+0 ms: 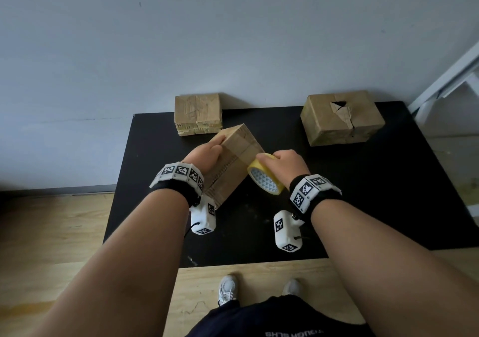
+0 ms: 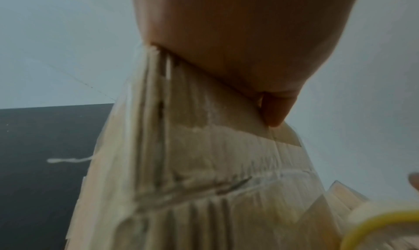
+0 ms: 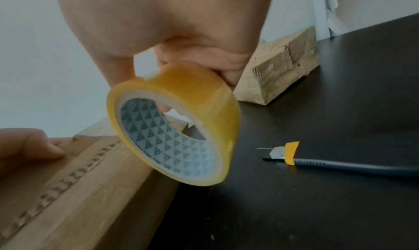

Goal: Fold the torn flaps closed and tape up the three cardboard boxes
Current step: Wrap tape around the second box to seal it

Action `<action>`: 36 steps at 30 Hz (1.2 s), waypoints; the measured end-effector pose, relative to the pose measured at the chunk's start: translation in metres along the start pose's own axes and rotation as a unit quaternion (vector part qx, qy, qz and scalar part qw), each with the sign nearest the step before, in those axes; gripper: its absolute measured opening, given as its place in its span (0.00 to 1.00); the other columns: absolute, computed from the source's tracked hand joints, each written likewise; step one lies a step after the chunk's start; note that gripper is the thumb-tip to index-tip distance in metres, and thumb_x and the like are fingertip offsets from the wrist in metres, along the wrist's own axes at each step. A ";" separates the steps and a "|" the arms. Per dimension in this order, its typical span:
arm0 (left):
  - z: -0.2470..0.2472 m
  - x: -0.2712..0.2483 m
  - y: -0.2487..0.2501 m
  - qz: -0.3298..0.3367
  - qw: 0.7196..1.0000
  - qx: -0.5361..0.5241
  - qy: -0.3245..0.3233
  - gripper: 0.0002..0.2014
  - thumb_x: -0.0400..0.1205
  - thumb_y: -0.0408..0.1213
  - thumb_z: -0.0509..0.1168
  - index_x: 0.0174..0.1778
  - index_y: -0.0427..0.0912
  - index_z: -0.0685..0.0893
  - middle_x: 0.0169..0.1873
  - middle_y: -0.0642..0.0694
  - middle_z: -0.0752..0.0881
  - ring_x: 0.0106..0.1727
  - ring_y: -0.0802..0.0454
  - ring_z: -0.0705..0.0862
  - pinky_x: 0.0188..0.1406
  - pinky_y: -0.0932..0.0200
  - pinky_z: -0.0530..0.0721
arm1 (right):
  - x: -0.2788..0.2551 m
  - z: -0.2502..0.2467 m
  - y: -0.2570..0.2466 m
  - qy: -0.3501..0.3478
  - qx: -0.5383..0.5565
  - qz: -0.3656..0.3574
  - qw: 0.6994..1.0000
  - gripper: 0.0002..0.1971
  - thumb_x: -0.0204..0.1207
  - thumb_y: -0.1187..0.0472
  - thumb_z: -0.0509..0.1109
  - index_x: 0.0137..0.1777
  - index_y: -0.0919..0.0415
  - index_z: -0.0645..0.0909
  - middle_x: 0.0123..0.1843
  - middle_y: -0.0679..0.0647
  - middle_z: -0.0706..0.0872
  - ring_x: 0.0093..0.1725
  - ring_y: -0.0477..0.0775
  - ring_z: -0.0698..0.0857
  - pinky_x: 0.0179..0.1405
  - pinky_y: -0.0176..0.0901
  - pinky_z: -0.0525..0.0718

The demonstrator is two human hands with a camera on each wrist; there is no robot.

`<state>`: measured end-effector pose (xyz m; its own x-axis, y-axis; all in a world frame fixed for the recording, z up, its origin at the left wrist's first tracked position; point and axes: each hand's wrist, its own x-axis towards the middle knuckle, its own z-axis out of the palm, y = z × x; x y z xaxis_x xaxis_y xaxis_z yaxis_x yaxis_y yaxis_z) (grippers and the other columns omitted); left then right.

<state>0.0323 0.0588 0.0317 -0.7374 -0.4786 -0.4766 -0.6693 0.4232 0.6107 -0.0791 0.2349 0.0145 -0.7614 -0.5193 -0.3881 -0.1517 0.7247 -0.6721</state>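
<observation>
The middle cardboard box (image 1: 233,160) stands tilted on the black table (image 1: 363,194), one end raised. My left hand (image 1: 215,145) grips its upper left side, palm against the cardboard, thumb (image 2: 276,110) over the edge. My right hand (image 1: 269,157) holds a yellow tape roll (image 1: 264,178) against the box's right edge. A clear strip runs from the tape roll (image 3: 172,128) onto the box (image 3: 68,182). A closed box (image 1: 198,113) lies at the back left. Another box (image 1: 342,117), with a torn hole in its top, sits at the back right.
A utility knife (image 3: 340,164) with a yellow slider and its blade out lies on the table to the right of the tape. The table stands against a pale wall (image 1: 233,38). A white frame (image 1: 445,82) stands at the far right, wooden floor (image 1: 51,233) around.
</observation>
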 end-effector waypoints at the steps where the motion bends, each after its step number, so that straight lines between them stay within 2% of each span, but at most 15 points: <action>1: -0.001 0.001 0.000 -0.003 1.000 -0.003 -0.003 0.27 0.87 0.36 0.49 0.83 0.60 0.60 0.73 0.40 0.74 0.61 0.48 0.75 0.57 0.58 0.67 | 0.000 0.002 0.000 0.003 -0.003 0.004 1.000 0.25 0.74 0.37 0.68 0.37 0.61 0.85 0.36 0.58 0.88 0.37 0.57 0.88 0.43 0.52 0.87; 3: -0.002 0.002 -0.001 -0.010 1.000 -0.011 -0.006 0.27 0.87 0.37 0.50 0.83 0.61 0.61 0.73 0.42 0.75 0.59 0.50 0.75 0.57 0.56 0.69 | 0.000 0.007 0.000 -0.005 -0.029 0.022 0.999 0.24 0.76 0.37 0.67 0.40 0.61 0.85 0.40 0.57 0.88 0.40 0.57 0.88 0.44 0.51 0.86; 6: -0.002 0.003 -0.003 -0.011 1.000 -0.019 -0.012 0.28 0.86 0.38 0.51 0.82 0.64 0.61 0.73 0.43 0.75 0.62 0.48 0.76 0.60 0.53 0.72 | 0.001 0.016 0.003 -0.029 -0.072 0.072 0.994 0.29 0.79 0.37 0.65 0.61 0.65 0.83 0.55 0.60 0.87 0.53 0.61 0.87 0.56 0.53 0.84; 8: -0.002 0.003 -0.003 -0.015 1.000 -0.021 -0.012 0.28 0.86 0.39 0.51 0.82 0.65 0.61 0.72 0.44 0.75 0.62 0.48 0.76 0.59 0.54 0.71 | 0.005 0.021 0.004 -0.035 -0.074 0.089 0.993 0.30 0.80 0.38 0.64 0.67 0.65 0.81 0.60 0.61 0.86 0.58 0.62 0.85 0.59 0.53 0.82; 10: -0.001 0.002 -0.003 -0.021 1.000 -0.009 -0.015 0.26 0.87 0.40 0.49 0.82 0.64 0.61 0.72 0.43 0.75 0.61 0.47 0.76 0.59 0.53 0.70 | 0.010 0.025 0.004 -0.045 -0.081 0.095 0.991 0.29 0.81 0.37 0.63 0.65 0.64 0.81 0.60 0.61 0.86 0.57 0.62 0.85 0.58 0.52 0.81; 12: 0.001 0.004 -0.004 -0.024 0.999 0.014 -0.020 0.24 0.88 0.42 0.48 0.82 0.58 0.62 0.72 0.43 0.74 0.60 0.46 0.75 0.57 0.53 0.68 | 0.017 0.028 0.006 -0.052 -0.083 0.089 0.991 0.27 0.81 0.37 0.63 0.56 0.63 0.84 0.54 0.60 0.87 0.50 0.61 0.85 0.52 0.51 0.82; 14: 0.001 0.008 -0.006 -0.028 0.999 0.034 -0.026 0.24 0.88 0.44 0.48 0.83 0.56 0.59 0.75 0.43 0.72 0.66 0.44 0.75 0.59 0.54 0.67 | 0.021 0.031 0.009 -0.054 -0.077 0.078 0.993 0.27 0.81 0.37 0.63 0.49 0.63 0.84 0.47 0.60 0.87 0.43 0.59 0.84 0.46 0.49 0.81; 16: -0.002 0.012 -0.011 -0.033 0.997 0.056 -0.033 0.27 0.88 0.48 0.51 0.85 0.57 0.54 0.76 0.43 0.72 0.69 0.42 0.76 0.62 0.54 0.70 | 0.024 0.034 0.012 -0.056 -0.051 0.074 0.994 0.27 0.80 0.38 0.64 0.47 0.65 0.84 0.45 0.62 0.87 0.41 0.58 0.84 0.45 0.50 0.81; 18: -0.007 0.019 -0.017 -0.031 0.996 0.069 -0.046 0.30 0.87 0.53 0.55 0.85 0.60 0.53 0.72 0.44 0.76 0.63 0.44 0.80 0.62 0.54 0.75 | 0.026 0.034 0.010 -0.057 -0.026 0.067 0.996 0.25 0.80 0.39 0.66 0.42 0.65 0.83 0.40 0.61 0.85 0.38 0.57 0.83 0.42 0.49 0.81; 20: -0.012 0.025 -0.021 -0.015 0.996 0.071 -0.057 0.30 0.85 0.54 0.57 0.84 0.61 0.56 0.71 0.45 0.79 0.63 0.45 0.81 0.64 0.51 0.77 | 0.029 0.031 0.007 -0.055 -0.007 0.061 0.997 0.23 0.78 0.41 0.69 0.34 0.61 0.78 0.33 0.56 0.81 0.33 0.55 0.81 0.35 0.45 0.76; 23: -0.014 0.025 -0.026 0.001 0.997 0.058 -0.058 0.23 0.87 0.51 0.56 0.80 0.60 0.67 0.63 0.48 0.83 0.58 0.49 0.81 0.57 0.56 0.73 | 0.032 0.022 -0.003 -0.034 0.001 0.049 0.998 0.22 0.74 0.43 0.72 0.28 0.59 0.77 0.27 0.53 0.78 0.30 0.55 0.79 0.29 0.44 0.71; 26: -0.003 0.016 -0.035 -0.014 0.997 0.045 -0.053 0.18 0.89 0.49 0.53 0.72 0.52 0.76 0.60 0.47 0.83 0.56 0.51 0.79 0.56 0.59 0.69 | 0.035 0.009 -0.013 -0.041 -0.074 0.024 0.996 0.21 0.68 0.41 0.75 0.32 0.61 0.82 0.31 0.54 0.82 0.34 0.56 0.82 0.28 0.43 0.72; 30: 0.012 0.012 -0.038 -0.035 0.999 0.027 -0.029 0.16 0.89 0.48 0.55 0.71 0.51 0.77 0.60 0.48 0.82 0.60 0.48 0.80 0.57 0.57 0.70 | 0.039 0.005 -0.013 -0.075 -0.111 0.049 0.990 0.26 0.67 0.38 0.76 0.51 0.62 0.86 0.47 0.56 0.88 0.45 0.58 0.86 0.40 0.43 0.78; 33: 0.013 0.013 -0.023 -0.014 0.997 0.074 0.035 0.27 0.87 0.42 0.57 0.84 0.50 0.61 0.78 0.46 0.71 0.76 0.47 0.71 0.72 0.54 0.69 | 0.035 0.010 -0.012 -0.061 -0.104 0.054 0.991 0.26 0.70 0.38 0.74 0.53 0.62 0.87 0.47 0.57 0.88 0.44 0.58 0.86 0.36 0.43 0.76; 36: 0.027 0.009 -0.006 0.036 0.984 0.163 0.056 0.32 0.86 0.30 0.51 0.86 0.46 0.49 0.86 0.50 0.49 0.86 0.53 0.47 0.82 0.57 0.48 | 0.032 0.014 -0.013 -0.051 -0.107 0.049 0.992 0.26 0.72 0.38 0.72 0.53 0.63 0.87 0.47 0.57 0.88 0.44 0.59 0.86 0.36 0.43 0.75</action>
<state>0.0268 0.0722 0.0068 -0.7821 -0.5125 -0.3545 -0.6221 0.6747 0.3973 -0.0927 0.2027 0.0024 -0.7128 -0.4767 -0.5145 -0.2188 0.8481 -0.4826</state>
